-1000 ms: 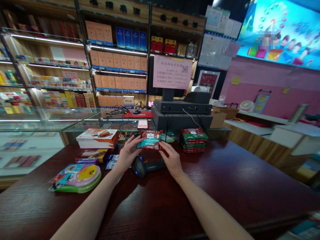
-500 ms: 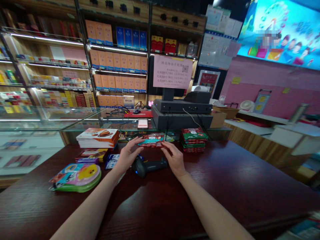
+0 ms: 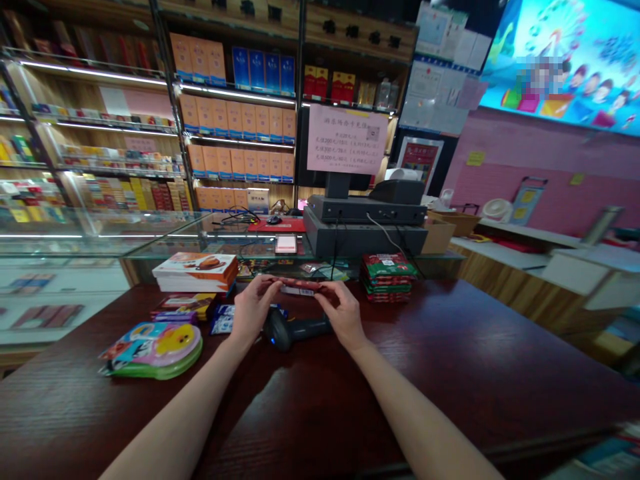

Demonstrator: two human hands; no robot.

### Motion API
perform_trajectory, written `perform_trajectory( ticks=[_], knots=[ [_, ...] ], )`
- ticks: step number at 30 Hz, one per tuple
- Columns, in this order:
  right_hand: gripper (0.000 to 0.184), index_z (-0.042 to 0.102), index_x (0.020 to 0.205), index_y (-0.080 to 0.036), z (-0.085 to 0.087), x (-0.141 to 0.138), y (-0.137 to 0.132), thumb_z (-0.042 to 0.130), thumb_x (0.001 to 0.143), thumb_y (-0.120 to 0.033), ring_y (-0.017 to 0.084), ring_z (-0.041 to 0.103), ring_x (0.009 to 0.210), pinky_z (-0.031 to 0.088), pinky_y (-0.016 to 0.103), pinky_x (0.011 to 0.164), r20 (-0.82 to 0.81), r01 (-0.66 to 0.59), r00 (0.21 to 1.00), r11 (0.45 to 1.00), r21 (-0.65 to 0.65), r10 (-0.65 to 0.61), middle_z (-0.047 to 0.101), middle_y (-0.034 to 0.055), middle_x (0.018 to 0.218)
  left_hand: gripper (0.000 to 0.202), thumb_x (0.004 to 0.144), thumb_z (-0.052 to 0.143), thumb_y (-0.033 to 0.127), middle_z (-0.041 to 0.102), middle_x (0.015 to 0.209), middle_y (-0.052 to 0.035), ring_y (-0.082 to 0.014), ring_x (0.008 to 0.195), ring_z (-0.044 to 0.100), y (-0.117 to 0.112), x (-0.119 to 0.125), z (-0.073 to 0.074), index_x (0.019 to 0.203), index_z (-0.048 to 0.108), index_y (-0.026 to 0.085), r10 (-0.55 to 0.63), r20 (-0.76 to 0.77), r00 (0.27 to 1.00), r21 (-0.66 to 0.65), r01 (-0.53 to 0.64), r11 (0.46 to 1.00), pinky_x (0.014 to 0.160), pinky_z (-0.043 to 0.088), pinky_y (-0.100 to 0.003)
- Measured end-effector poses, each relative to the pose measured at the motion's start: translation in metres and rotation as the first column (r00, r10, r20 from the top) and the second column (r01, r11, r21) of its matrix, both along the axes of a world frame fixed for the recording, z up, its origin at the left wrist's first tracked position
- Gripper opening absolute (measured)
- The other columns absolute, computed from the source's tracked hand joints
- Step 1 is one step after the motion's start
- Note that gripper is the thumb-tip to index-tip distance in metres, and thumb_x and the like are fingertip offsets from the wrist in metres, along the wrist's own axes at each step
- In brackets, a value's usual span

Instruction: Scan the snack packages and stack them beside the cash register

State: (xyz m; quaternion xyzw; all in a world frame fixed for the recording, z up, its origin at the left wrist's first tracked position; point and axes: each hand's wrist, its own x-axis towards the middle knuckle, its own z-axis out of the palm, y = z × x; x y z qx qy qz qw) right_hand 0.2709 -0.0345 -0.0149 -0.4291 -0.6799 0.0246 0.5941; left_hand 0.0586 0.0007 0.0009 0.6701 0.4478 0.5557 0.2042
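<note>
My left hand (image 3: 253,307) and my right hand (image 3: 344,312) each pinch one end of a flat snack packet (image 3: 300,288). It is tilted so that a narrow side with a white, barcode-like label faces me. Below the packet, a black handheld barcode scanner (image 3: 287,331) lies on the dark wooden table, a blue light at its near end. Blue-and-white packets (image 3: 223,320) lie just left of my left hand, partly hidden by it. To the right of my right hand stands a stack of red and green snack packets (image 3: 387,277).
On the left are white-and-orange boxes (image 3: 195,272), yellow-and-brown packs (image 3: 200,305) and a colourful duck-faced package (image 3: 157,347). A cash register (image 3: 365,227) with a paper sign (image 3: 347,139) stands on the glass counter behind. Stocked shelves (image 3: 237,117) line the wall.
The packet has been tipped in my hands: its red and teal printed face showed before, and now its labelled narrow side does. My right hand has shifted slightly left.
</note>
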Motion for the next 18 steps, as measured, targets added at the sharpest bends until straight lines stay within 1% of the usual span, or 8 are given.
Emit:
perform_trajectory(
  ticks=[2,6,9,12,14,15,16,18],
  knots=[
    [0.014,0.067,0.104,-0.024,-0.0004,-0.0006,0.0010,0.063,0.092,-0.030,0.020,0.064,0.087,0.053,0.030,0.077,0.013,0.006,1.000,1.000,0.013,-0.006,0.066,0.0042,0.093,0.031,0.087,0.060,0.051,0.078,0.091,-0.0006,-0.0196,0.090,0.073,0.0012,-0.0016,-0.0006,0.098,0.068,0.024,0.015,-0.012,1.000,-0.009,-0.016,1.000,0.080,0.053,-0.027],
    [0.013,0.068,0.102,-0.024,-0.0018,-0.0003,0.0029,0.064,0.091,-0.029,0.021,0.062,0.093,0.053,0.032,0.080,-0.013,0.033,0.999,0.998,0.053,-0.032,0.064,0.0065,0.104,0.032,0.087,0.060,0.053,0.078,0.089,-0.0004,-0.0192,0.087,0.073,0.0011,-0.0021,-0.0004,0.098,0.069,0.023,0.035,-0.012,0.999,-0.010,-0.035,0.999,0.078,0.052,-0.027],
    [0.011,0.067,0.098,-0.023,-0.0025,-0.0005,0.0036,0.064,0.090,-0.029,0.019,0.061,0.083,0.050,0.031,0.075,-0.053,0.047,0.997,0.999,-0.007,-0.047,0.066,0.0042,0.096,0.033,0.086,0.062,0.053,0.078,0.090,-0.0006,-0.0197,0.088,0.073,-0.0003,-0.0007,0.0010,0.099,0.068,0.023,0.023,0.009,1.000,-0.016,-0.023,1.000,0.079,0.053,-0.027],
    [0.011,0.065,0.092,-0.022,-0.0021,-0.0012,0.0046,0.065,0.089,-0.032,0.016,0.057,0.070,0.047,0.028,0.068,-0.140,0.044,0.989,0.995,-0.093,-0.057,0.066,0.0008,0.084,0.042,0.086,0.063,0.053,0.078,0.097,-0.0016,-0.0207,0.091,0.074,-0.0008,0.0000,0.0018,0.117,0.063,0.025,-0.039,0.040,0.998,-0.036,0.041,0.999,0.081,0.056,-0.030],
    [0.015,0.064,0.090,-0.021,-0.0009,-0.0013,0.0060,0.066,0.087,-0.035,0.016,0.057,0.067,0.046,0.027,0.065,-0.229,0.009,0.973,0.992,-0.129,-0.039,0.066,-0.0004,0.080,0.055,0.085,0.066,0.050,0.078,0.106,-0.0027,-0.0217,0.096,0.074,-0.0002,-0.0001,0.0015,0.133,0.053,0.027,-0.081,0.004,0.997,-0.009,0.081,0.997,0.088,0.056,-0.036],
    [0.017,0.064,0.090,-0.021,0.0001,-0.0011,0.0069,0.067,0.086,-0.037,0.016,0.057,0.068,0.046,0.027,0.065,-0.278,-0.013,0.960,0.991,-0.136,-0.025,0.066,-0.0007,0.079,0.062,0.085,0.068,0.048,0.076,0.111,-0.0033,-0.0225,0.102,0.073,0.0002,-0.0003,0.0013,0.140,0.048,0.028,-0.088,-0.045,0.995,0.027,0.089,0.996,0.095,0.054,-0.039],
    [0.018,0.063,0.089,-0.021,0.0012,-0.0008,0.0078,0.068,0.085,-0.038,0.016,0.058,0.069,0.047,0.027,0.066,-0.324,-0.033,0.946,0.990,-0.137,-0.013,0.067,-0.0007,0.079,0.069,0.083,0.070,0.045,0.075,0.116,-0.0037,-0.0234,0.109,0.070,0.0006,-0.0006,0.0010,0.145,0.043,0.029,-0.082,-0.114,0.990,0.077,0.091,0.993,0.103,0.049,-0.044],
    [0.020,0.063,0.087,-0.021,0.0041,0.0001,0.0094,0.071,0.082,-0.038,0.016,0.060,0.072,0.048,0.028,0.068,-0.403,-0.062,0.915,0.990,-0.127,0.005,0.067,-0.0004,0.080,0.085,0.080,0.076,0.040,0.071,0.125,-0.0044,-0.0251,0.124,0.062,0.0007,-0.0012,0.0011,0.152,0.032,0.031,-0.032,-0.272,0.962,0.196,0.088,0.977,0.117,0.034,-0.053]
  ],
)
